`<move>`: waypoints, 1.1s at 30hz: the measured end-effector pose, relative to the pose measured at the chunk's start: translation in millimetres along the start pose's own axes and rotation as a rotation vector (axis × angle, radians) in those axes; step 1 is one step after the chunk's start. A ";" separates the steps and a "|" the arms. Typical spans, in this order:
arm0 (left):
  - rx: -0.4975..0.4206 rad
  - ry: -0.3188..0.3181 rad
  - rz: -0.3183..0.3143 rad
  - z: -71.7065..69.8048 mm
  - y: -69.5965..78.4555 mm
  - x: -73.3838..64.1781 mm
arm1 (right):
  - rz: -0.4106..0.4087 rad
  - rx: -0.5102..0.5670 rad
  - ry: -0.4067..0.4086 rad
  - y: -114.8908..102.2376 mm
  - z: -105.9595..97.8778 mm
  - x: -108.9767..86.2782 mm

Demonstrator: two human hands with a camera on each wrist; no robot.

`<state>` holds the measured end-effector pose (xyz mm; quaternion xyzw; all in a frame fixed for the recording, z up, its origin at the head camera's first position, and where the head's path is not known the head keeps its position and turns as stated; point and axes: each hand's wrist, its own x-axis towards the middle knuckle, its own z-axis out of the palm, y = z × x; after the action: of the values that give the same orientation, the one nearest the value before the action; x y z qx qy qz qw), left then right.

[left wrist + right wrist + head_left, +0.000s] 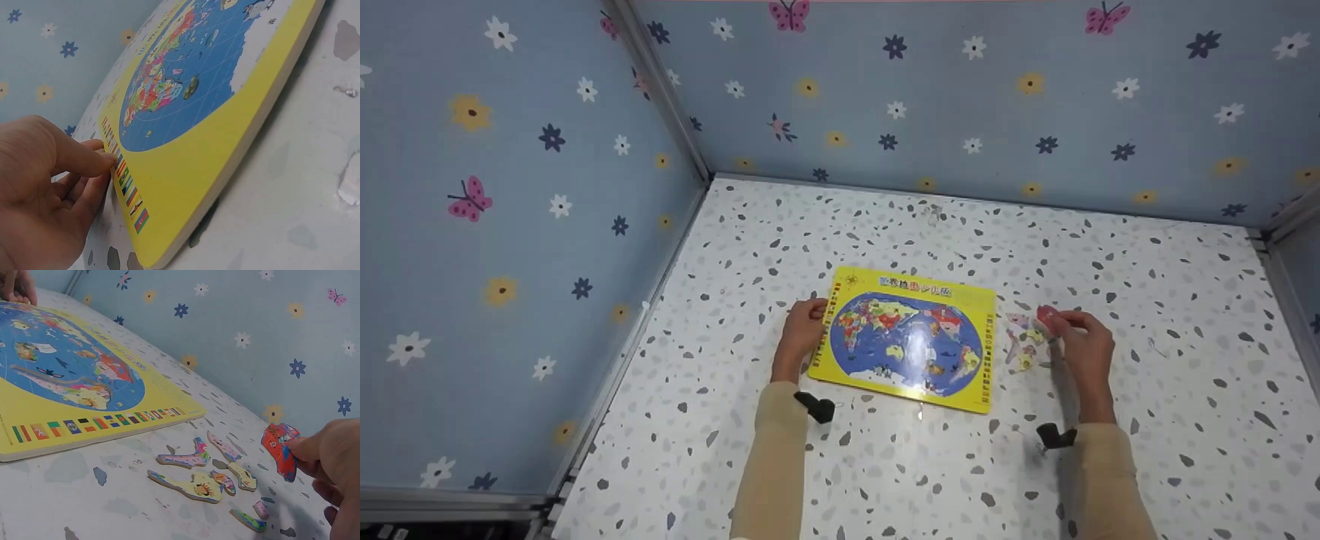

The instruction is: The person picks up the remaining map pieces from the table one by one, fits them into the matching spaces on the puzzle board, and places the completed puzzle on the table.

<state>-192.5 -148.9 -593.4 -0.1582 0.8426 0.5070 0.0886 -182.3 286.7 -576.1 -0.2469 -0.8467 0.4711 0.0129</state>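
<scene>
While I follow the head feed, the left hand (802,331) sits just left of the frame's centre, grasping the left edge of a yellow-bordered map puzzle (911,328) with thumb and fingers. The map puzzle lies on the speckled counter (1192,315), slightly below the middle of the picture. To its right, I see the right hand (1089,346) pinching a red piece (280,449); my right wrist feed shows that piece raised above the counter at the right of the frame. Near the puzzle's right edge, loose pieces (194,488) lie scattered, lower middle in that wrist view. I also have tan sleeves (776,457) at the head picture's bottom and a flowered blue wall (960,82) across its top.
</scene>
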 end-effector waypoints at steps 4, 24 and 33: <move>0.014 0.000 0.011 0.2 -0.7 0.9 | -0.025 0.010 -0.001 -3.8 1.0 -2.8; 0.000 0.014 -0.052 1.8 1.4 0.4 | -0.138 0.045 -0.053 -22.1 23.1 -12.8; -0.003 -0.010 0.014 -1.9 -0.1 -1.9 | -0.145 0.037 -0.112 -30.1 35.6 -19.1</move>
<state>-190.6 -150.3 -592.0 -0.1498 0.8425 0.5098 0.0888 -186.8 237.3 -567.7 -0.1578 -0.8530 0.4974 0.0042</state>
